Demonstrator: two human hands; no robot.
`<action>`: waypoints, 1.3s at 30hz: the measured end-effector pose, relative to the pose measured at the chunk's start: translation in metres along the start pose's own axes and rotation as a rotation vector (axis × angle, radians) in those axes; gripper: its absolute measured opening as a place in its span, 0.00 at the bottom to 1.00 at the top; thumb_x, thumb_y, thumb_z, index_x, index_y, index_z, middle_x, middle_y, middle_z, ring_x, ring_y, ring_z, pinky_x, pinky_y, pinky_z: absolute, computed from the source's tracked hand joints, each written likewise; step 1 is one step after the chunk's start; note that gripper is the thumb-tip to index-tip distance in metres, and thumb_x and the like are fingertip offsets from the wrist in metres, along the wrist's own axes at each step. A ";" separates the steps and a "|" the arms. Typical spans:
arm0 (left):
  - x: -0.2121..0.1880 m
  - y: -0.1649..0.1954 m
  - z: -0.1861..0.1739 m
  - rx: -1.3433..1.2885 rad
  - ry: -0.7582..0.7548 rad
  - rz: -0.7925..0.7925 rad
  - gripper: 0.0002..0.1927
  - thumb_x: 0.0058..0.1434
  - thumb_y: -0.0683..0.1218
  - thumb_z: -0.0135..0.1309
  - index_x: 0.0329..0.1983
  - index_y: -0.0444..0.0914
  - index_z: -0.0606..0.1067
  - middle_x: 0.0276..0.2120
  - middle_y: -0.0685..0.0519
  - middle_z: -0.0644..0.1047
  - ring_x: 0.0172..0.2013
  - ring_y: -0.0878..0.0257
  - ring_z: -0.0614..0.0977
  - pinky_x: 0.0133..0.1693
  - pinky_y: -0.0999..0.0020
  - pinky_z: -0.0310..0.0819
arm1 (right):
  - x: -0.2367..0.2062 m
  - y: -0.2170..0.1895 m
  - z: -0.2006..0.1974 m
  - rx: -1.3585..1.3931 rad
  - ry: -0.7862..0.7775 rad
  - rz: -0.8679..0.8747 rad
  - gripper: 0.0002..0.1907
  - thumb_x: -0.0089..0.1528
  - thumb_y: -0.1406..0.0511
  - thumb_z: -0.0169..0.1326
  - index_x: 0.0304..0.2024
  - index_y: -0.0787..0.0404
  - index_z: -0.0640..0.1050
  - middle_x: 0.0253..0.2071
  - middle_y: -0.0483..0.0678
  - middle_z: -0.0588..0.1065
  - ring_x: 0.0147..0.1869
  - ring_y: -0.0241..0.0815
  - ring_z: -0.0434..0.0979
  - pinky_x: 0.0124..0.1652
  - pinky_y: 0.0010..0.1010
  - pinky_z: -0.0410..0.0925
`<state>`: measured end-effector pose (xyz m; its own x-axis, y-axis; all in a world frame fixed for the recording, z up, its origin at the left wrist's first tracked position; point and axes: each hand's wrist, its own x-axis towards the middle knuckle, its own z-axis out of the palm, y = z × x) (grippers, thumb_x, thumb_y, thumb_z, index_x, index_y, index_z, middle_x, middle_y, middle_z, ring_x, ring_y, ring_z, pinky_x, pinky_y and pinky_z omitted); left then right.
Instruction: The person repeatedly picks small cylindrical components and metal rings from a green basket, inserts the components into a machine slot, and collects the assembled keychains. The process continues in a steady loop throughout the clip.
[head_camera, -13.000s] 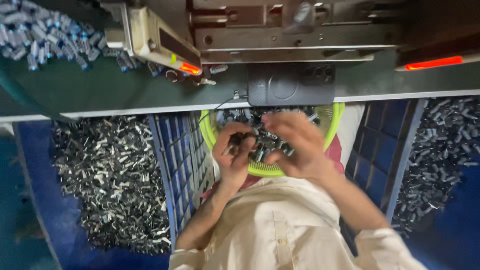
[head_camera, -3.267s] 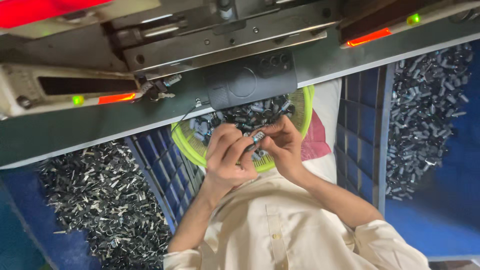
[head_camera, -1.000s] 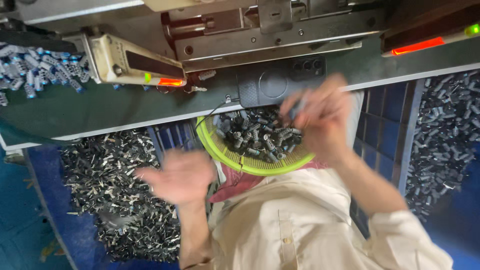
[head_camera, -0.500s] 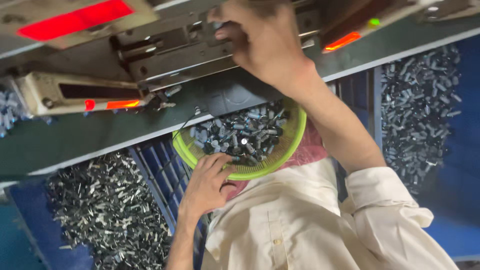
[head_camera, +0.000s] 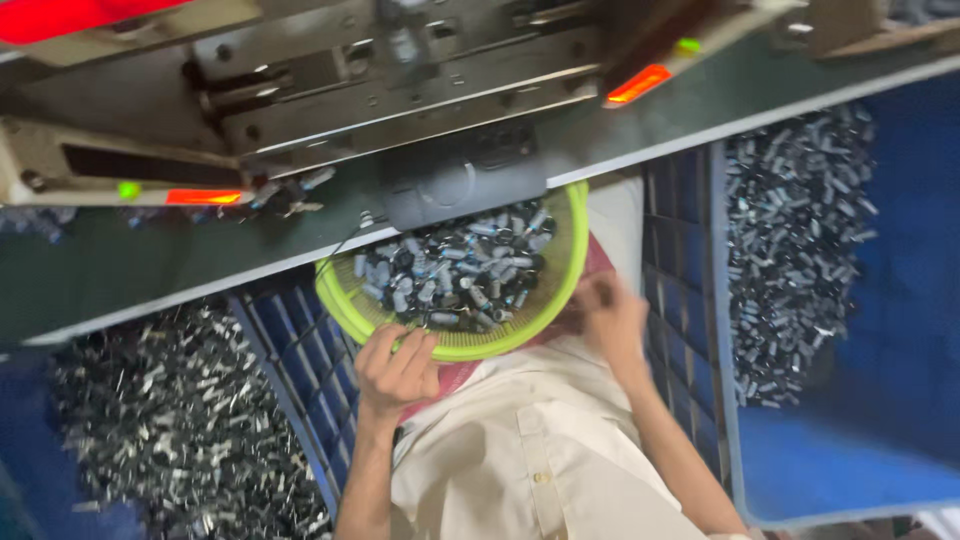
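A round lime-green basket full of small dark cylindrical parts with metal legs rests on my lap, partly under the machine's table edge. My left hand curls its fingers over the basket's near left rim. My right hand is blurred at the basket's right rim, fingers bent; whether it holds a part is not visible. My cream shirt fills the bottom middle.
A grey metal machine with red and green lights sits on a dark green table above the basket. Blue crates flank my lap. Heaps of the same small parts lie on the left and right.
My right hand has come down from the machine to the basket's right rim. My left hand has stayed at the near left rim.
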<state>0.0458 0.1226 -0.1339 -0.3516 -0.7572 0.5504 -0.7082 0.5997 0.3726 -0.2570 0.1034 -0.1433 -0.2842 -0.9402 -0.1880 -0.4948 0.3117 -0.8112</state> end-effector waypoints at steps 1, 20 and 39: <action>0.004 0.000 0.000 -0.003 0.023 0.019 0.13 0.43 0.41 0.54 0.33 0.34 0.79 0.32 0.48 0.79 0.34 0.49 0.80 0.39 0.53 0.79 | -0.004 -0.001 0.008 0.018 -0.115 -0.083 0.13 0.62 0.66 0.57 0.47 0.66 0.78 0.41 0.55 0.80 0.43 0.49 0.82 0.43 0.35 0.72; 0.017 0.022 -0.009 0.006 -0.045 -0.042 0.15 0.45 0.42 0.56 0.36 0.32 0.78 0.34 0.47 0.78 0.36 0.49 0.79 0.42 0.53 0.77 | -0.011 -0.021 0.012 -0.123 -0.218 -0.039 0.38 0.43 0.65 0.73 0.50 0.66 0.67 0.38 0.58 0.80 0.43 0.57 0.83 0.41 0.43 0.74; 0.039 0.014 -0.025 -0.223 -0.345 -0.234 0.22 0.39 0.50 0.69 0.35 0.35 0.78 0.34 0.48 0.77 0.40 0.49 0.77 0.43 0.55 0.70 | 0.060 -0.094 0.053 -0.440 -0.214 -0.624 0.18 0.51 0.66 0.68 0.41 0.65 0.79 0.42 0.57 0.70 0.47 0.60 0.71 0.42 0.47 0.67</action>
<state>0.0377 0.1073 -0.0884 -0.4082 -0.8977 0.1659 -0.6571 0.4151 0.6292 -0.1842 0.0103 -0.1079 0.2949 -0.9512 0.0908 -0.8028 -0.2981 -0.5164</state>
